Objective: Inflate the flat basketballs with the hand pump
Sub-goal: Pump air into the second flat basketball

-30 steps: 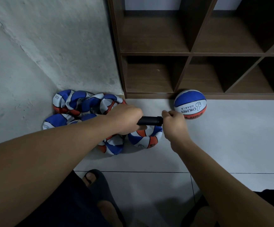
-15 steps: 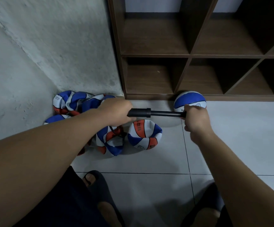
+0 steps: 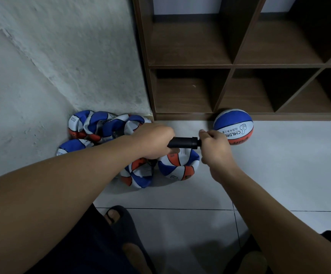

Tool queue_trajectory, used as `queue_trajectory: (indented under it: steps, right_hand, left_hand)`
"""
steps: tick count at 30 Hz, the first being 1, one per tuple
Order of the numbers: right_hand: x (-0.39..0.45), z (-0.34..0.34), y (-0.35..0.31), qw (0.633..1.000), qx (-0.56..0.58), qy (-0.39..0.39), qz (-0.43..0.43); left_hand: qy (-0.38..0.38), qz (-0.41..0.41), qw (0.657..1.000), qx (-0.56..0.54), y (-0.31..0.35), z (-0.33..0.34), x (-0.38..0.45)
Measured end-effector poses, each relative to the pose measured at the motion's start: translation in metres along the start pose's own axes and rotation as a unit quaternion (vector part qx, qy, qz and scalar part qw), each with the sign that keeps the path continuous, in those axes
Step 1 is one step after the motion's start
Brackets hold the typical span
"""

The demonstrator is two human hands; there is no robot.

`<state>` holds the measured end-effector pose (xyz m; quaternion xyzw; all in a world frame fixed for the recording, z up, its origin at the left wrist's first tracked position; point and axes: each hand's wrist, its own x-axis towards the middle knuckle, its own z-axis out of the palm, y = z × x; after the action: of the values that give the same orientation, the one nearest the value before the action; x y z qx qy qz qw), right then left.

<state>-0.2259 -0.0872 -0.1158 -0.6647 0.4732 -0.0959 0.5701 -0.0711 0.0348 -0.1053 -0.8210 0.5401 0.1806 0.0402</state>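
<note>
Tiled floor (image 3: pixel 279 175) in a corner between a rough wall (image 3: pixel 61 66) and brown shelves (image 3: pixel 230 65).
The left hand (image 3: pixel 152 142) wraps the pump (image 3: pixel 184 142) barrel, the right hand (image 3: pixel 214 149) fists its hidden handle, above a flat ball (image 3: pixel 178 167); the needle is out of sight. More flat balls (image 3: pixel 101 125) fill the corner; a round ball (image 3: pixel 233 126) touches the shelves' base.

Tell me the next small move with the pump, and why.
Probably draw the right hand back out for another stroke: it sits close against the end of the hand pump, whose barrel the left hand grips, and the basketball under the pump looks dented, not round like the inflated ball.
</note>
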Motion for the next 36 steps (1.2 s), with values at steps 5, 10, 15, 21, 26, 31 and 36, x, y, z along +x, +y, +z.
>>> queue_trajectory:
  steps: [5,10,15,21,26,31,36]
  right_hand:
    - [0.005,-0.010,-0.001,0.996,0.054,-0.055,0.049]
    - [0.030,-0.055,-0.003,0.995,0.049,-0.034,0.075]
    - [0.034,-0.059,0.004,0.997,-0.006,0.056,0.045]
    - [0.010,-0.024,0.005,0.997,-0.036,0.072,-0.018]
    - [0.004,-0.009,0.003,0.997,-0.047,0.050,-0.031]
    - [0.004,-0.001,0.007,0.999,-0.026,0.017,-0.012]
    - [0.020,-0.024,0.008,0.999,-0.034,0.031,0.018]
  left_hand:
    - [-0.001,0.011,1.000,-0.018,0.000,0.002,0.004]
    - [-0.019,-0.017,0.998,-0.054,-0.036,0.000,0.001]
    - [0.008,-0.015,0.999,-0.039,-0.032,0.001,0.002]
    - [0.011,-0.023,1.000,-0.008,-0.004,0.011,0.006]
    - [-0.008,-0.009,1.000,-0.027,0.003,0.004,0.003]
    - [-0.005,0.003,1.000,-0.008,0.008,0.006,0.003]
    - [-0.009,-0.005,0.999,-0.033,-0.012,0.005,0.004]
